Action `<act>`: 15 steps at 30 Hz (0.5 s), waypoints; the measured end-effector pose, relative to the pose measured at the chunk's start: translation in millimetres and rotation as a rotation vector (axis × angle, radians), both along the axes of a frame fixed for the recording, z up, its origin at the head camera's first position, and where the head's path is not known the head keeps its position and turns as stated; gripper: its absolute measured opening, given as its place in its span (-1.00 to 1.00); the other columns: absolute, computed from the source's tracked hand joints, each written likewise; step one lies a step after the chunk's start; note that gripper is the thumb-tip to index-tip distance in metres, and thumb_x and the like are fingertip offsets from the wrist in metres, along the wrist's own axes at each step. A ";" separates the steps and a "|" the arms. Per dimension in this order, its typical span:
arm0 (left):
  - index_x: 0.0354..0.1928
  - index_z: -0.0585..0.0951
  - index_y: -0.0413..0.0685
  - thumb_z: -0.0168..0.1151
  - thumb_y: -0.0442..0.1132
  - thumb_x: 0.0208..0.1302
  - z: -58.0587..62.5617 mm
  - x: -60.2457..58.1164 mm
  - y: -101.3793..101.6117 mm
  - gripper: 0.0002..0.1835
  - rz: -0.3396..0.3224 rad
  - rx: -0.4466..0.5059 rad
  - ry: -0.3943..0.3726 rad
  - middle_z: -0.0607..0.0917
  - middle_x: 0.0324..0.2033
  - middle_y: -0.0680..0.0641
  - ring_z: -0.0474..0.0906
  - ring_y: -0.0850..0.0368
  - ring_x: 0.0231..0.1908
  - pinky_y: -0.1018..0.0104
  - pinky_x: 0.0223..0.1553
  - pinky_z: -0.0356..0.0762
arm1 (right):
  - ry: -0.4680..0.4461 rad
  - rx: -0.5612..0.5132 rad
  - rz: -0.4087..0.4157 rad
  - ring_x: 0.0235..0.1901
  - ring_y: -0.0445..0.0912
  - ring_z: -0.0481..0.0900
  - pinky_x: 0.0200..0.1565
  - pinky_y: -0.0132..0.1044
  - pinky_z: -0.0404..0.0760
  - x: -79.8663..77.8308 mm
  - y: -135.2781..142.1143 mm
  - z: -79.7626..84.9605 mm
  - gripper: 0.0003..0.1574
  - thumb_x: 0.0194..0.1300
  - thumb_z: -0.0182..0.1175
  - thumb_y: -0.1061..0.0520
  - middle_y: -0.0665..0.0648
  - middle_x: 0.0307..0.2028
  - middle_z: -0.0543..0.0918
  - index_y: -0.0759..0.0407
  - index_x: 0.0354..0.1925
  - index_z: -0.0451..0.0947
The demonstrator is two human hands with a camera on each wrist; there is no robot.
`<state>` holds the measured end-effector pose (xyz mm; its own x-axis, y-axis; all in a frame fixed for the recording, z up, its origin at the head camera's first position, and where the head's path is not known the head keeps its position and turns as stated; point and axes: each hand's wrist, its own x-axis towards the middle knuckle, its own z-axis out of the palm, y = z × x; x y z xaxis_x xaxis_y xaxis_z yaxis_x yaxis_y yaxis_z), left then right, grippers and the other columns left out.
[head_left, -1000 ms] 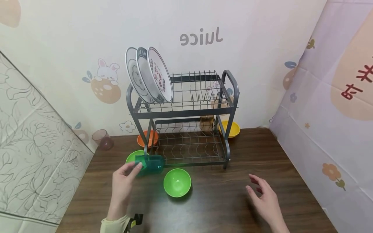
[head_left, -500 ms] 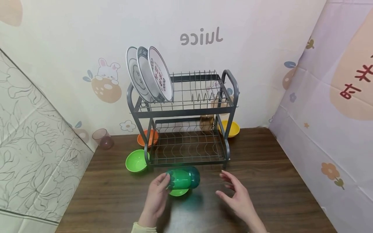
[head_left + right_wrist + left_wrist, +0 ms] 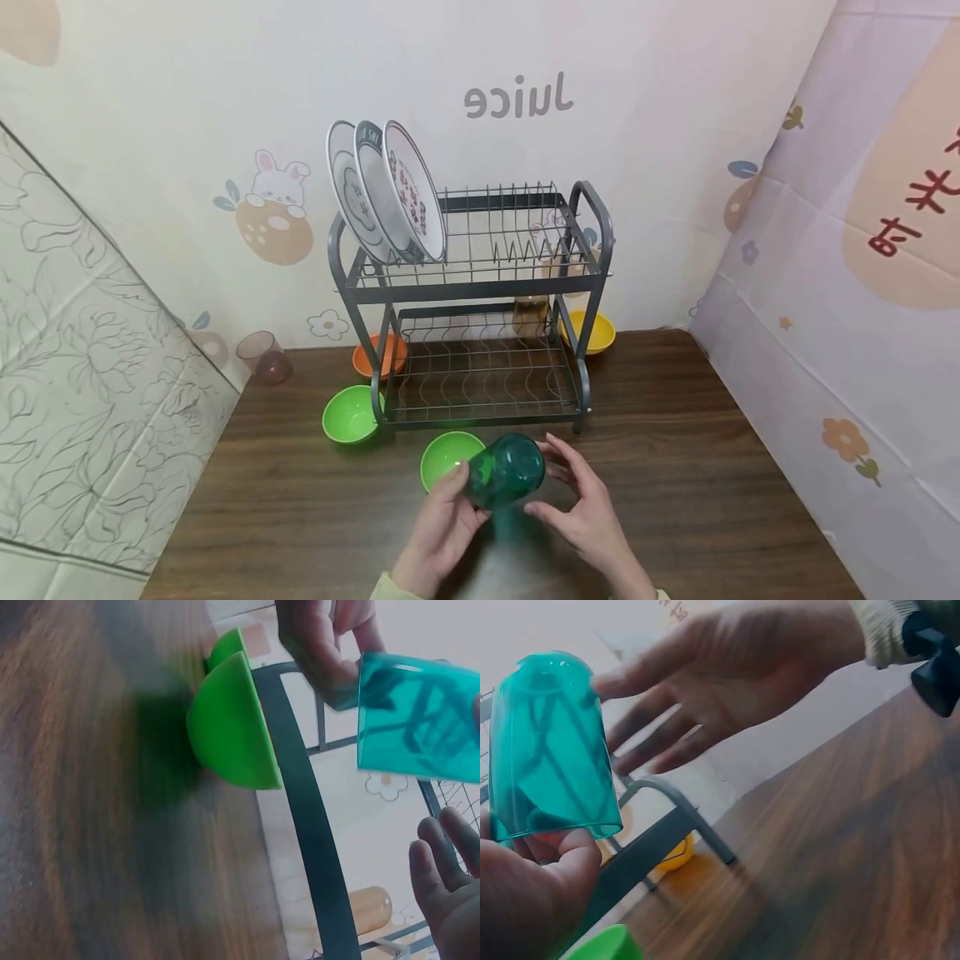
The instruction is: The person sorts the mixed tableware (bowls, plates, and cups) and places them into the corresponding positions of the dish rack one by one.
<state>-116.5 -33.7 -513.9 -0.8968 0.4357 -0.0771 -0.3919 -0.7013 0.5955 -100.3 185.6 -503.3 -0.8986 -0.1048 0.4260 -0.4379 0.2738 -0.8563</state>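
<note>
Pinching teal cup [image 3: 512,471] w/ L hand [image 3: 441,533], R hand [image 3: 588,517] spread just beside it, grn bowl [image 3: 444,456] nr.

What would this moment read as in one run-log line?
left hand: holds translucent teal cylindrical cup | right hand: beside cup, contact unclear | dark-grey metal rack: holds three white round plates, upper tier

Left hand [image 3: 442,531] grips; right hand [image 3: 588,518] hovers near, fingers [image 3: 572,459] parted.
</note>
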 end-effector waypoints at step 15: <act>0.27 0.42 -0.23 -0.06 -0.04 0.58 -12.1 1.6 18.9 -0.55 0.010 -0.131 -0.129 0.59 0.12 -0.14 0.56 0.04 0.09 0.14 0.04 0.58 | 0.028 0.101 0.061 0.18 -0.04 0.50 -0.01 -0.18 0.63 -8.7 -10.5 10.4 0.05 0.06 0.54 0.19 0.14 0.25 0.47 0.06 0.44 0.26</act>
<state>-114.9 -14.8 -526.1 -0.8802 0.4054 -0.2470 -0.4640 -0.6252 0.6275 -109.0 175.0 -492.9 -0.8770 -0.2026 0.4356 -0.4800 0.3299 -0.8129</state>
